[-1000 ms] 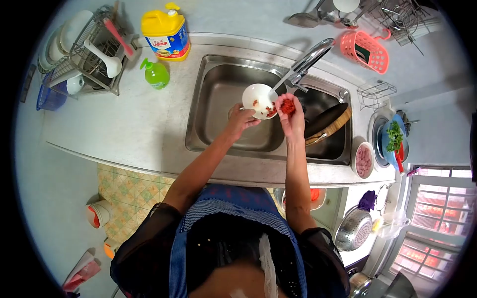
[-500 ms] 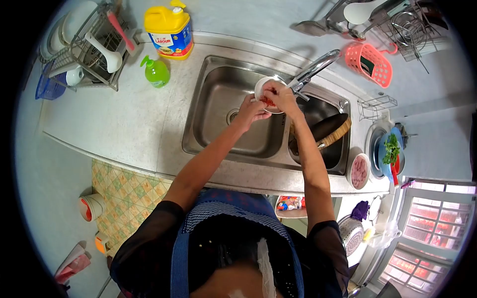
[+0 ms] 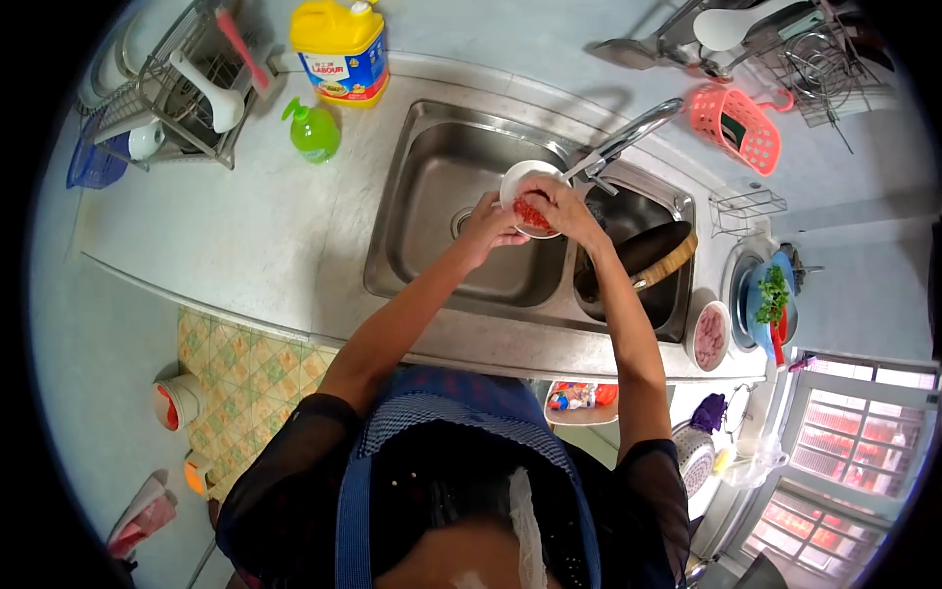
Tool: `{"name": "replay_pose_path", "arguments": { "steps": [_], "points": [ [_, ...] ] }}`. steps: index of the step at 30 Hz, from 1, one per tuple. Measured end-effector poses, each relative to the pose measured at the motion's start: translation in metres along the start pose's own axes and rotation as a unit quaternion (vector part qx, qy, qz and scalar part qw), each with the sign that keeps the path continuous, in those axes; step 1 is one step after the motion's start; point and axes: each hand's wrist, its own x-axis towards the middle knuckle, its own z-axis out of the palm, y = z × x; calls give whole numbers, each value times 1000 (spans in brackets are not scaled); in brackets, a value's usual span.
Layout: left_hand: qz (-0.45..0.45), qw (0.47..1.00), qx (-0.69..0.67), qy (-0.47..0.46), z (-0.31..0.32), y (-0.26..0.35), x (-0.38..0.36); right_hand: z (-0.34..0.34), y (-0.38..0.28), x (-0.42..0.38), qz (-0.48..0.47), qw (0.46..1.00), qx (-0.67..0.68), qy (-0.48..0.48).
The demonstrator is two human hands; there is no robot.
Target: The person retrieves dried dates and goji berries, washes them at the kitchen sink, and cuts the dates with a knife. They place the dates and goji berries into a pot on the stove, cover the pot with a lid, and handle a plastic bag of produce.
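Note:
A small white bowl [image 3: 520, 173] is above the left basin, under the tap, tilted so that its inside shows. Small red bits [image 3: 531, 212], which look like goji berries, lie in it. My left hand [image 3: 488, 229] grips the bowl's left rim, thumb at the edge and fingers beneath. Over the opening, my right hand [image 3: 561, 207] has its fingers curled down into the red bits; its fingertips are partly hidden. The chrome tap [image 3: 633, 133] rises close behind the bowl. Whether water runs from it is hard to make out.
The steel sink [image 3: 385, 236] has two basins; a dark wok [image 3: 653, 250] leans in the right one. A bowl of pinkish meat [image 3: 709, 336] stands right of it. Left are a green pump bottle [image 3: 313, 133], a yellow detergent jug [image 3: 339, 54] and a dish rack [image 3: 186, 93].
My right hand has shifted slightly right and down in the bowl, uncovering more of the red bits. My left hand keeps its hold on the rim. The whole view has moved slightly.

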Motion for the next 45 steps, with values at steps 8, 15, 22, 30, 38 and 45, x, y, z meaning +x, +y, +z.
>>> {"name": "replay_pose_path", "arguments": {
  "steps": [8,15,22,30,38,45],
  "points": [
    [1,999,33,23,-43,10,-72,27,-52,-13,-88,982,-98,-139],
    [5,999,11,33,-57,15,-93,73,-67,-3,17,996,-64,-62],
    [21,999,1,43,-67,26,-103,66,-103,-5,-80,975,-190,-82],
    [26,999,-4,20,-68,29,-107,75,-106,1,-24,998,-47,-19],
    [17,1000,2,21,-67,33,-100,94,-88,4,2,996,-87,0],
    [18,1000,0,23,-69,29,-90,77,-111,-4,-84,985,-150,26]
  ]
}}
